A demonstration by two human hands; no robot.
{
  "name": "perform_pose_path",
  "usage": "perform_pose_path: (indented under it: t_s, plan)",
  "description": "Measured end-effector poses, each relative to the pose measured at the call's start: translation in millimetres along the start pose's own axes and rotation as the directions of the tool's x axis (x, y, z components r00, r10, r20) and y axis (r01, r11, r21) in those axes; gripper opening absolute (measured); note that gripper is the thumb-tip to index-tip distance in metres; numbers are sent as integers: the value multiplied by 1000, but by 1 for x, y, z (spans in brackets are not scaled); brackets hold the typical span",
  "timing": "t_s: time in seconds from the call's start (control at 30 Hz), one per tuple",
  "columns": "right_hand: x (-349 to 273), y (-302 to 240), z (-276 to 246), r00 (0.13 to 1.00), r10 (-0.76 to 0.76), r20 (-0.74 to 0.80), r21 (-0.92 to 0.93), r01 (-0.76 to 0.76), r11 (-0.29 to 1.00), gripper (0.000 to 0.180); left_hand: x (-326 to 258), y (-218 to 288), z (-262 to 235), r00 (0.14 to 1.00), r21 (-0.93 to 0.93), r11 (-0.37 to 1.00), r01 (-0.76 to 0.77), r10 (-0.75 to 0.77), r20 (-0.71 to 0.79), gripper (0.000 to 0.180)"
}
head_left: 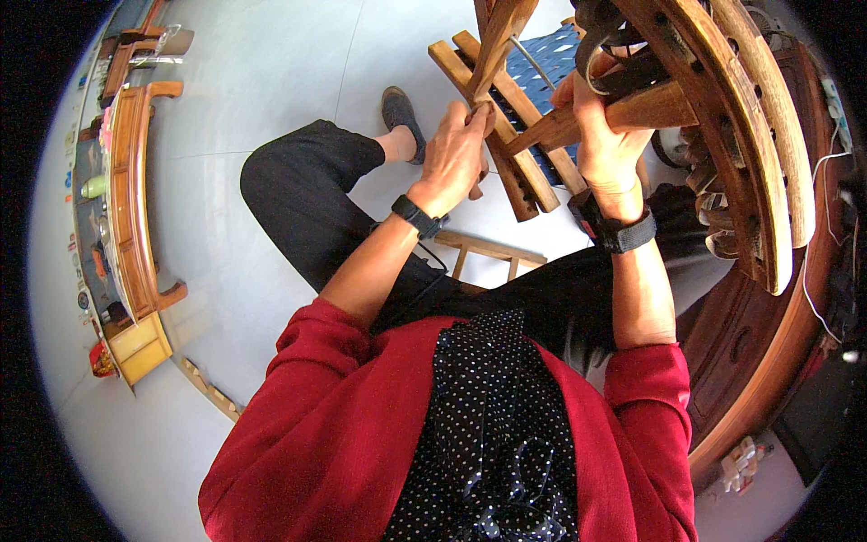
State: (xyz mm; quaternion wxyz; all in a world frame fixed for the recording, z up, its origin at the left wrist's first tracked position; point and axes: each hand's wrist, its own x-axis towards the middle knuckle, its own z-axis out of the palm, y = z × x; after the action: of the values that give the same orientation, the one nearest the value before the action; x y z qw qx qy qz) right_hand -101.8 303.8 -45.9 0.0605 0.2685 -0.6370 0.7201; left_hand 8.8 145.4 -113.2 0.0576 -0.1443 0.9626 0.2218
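Observation:
A wooden frame (497,50) with crossed legs and paired slats stands in front of me, a metal rod running through it. Blue woven material (549,56) stretches behind the slats. My left hand (454,155) is closed at a slat near the crossing; its fingertips are partly hidden, and I cannot tell if a small thing is in them. A thick round wooden bar (659,107) is gripped in my right hand (607,149), the fingers wrapped round it. At the right, this bar meets curved wooden rails (722,126) with dark slots. Grey-brown strap loops (623,54) hang by them.
A brown wooden cabinet (750,361) runs along my right side, with a white cable (817,298) beside it. On the left stands a long wooden table (134,199) carrying small items. A low wooden piece (492,247) shows between my legs, above the pale floor (262,72).

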Motion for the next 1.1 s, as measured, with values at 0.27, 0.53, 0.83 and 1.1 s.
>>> perform_pose_path:
  t_s: [0.27,0.53,0.83,1.1]
  plan:
    - [0,-5,3,1000,26,-10,1,-26,1000,15,4,-13,-5,995,21,998,-52,54,-83,52]
    - [-5,-3,3,999,-8,31,21,7,1000,8,15,-26,2,946,33,964,-265,267,-185,50]
    - [-5,1,3,1000,-17,21,13,17,1000,9,10,-20,5,927,98,960,-263,279,-249,59]
    - [-3,1,-1,1000,6,20,-25,-6,1000,15,15,-18,-1,936,129,963,-239,263,-232,47]
